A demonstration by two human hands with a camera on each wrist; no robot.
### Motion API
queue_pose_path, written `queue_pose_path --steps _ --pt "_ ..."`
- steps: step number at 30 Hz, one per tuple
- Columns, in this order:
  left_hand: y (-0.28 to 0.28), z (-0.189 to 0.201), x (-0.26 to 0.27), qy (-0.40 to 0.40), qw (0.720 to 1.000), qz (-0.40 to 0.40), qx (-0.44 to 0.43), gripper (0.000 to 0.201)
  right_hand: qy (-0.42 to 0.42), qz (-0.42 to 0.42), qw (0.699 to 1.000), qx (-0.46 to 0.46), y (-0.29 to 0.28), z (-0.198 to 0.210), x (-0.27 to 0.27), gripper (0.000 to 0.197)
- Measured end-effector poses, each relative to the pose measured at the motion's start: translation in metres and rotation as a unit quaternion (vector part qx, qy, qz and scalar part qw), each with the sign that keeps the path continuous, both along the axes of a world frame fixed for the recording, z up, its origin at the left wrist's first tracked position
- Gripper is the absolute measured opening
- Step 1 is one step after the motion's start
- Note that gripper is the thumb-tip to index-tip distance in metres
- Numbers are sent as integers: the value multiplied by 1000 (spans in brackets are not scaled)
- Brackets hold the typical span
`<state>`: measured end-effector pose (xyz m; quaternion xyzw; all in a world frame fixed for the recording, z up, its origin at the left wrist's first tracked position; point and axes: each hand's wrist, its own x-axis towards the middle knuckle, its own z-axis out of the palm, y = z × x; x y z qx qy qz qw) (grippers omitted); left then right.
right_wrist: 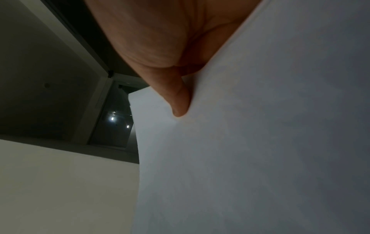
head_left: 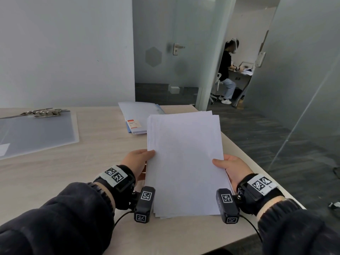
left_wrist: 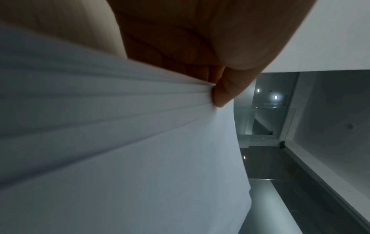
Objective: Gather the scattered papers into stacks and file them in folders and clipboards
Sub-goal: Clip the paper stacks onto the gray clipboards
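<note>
- Left hand [head_left: 137,161] and right hand [head_left: 233,168] each pinch a side edge of the paper stack [head_left: 185,159], thumbs on top.
- The stack is above the table's [head_left: 92,162] right corner, before a blue folder [head_left: 138,115].

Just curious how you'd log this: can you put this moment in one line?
left hand: grips paper stack | right hand: grips it too | clipboard, folder: untouched on table

My fingers under the paper stack [head_left: 185,159] are hidden from both grips. Left of my left grip [head_left: 137,161], the clipboard [head_left: 36,133] runs off frame.
</note>
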<state>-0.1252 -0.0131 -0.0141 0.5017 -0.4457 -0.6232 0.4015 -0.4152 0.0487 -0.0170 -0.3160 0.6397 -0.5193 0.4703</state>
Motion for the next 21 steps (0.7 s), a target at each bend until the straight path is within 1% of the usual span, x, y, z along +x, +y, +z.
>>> queue_pose_path --steps 7,11,14,15,18,21 --pt "1 2 -6 43 999 -3 25 20 -1 -36 999 -1 2 -2 -4 17" --pt "1 1 -6 28 999 -14 31 18 -27 -43 999 -9 5 0 -4 20" --pt "0 -1 -5 19 999 -24 34 22 -40 -29 999 -8 8 2 -6 13" --pt "-1 -1 -5 19 999 -25 36 23 -36 -28 999 -4 8 1 -7 12" --pt "-1 -3 -6 21 999 -16 48 28 1 -41 999 -2 7 -1 -9 19" --pt "-4 -7 -4 -7 998 8 56 28 23 -56 998 -8 6 -3 -12 11"
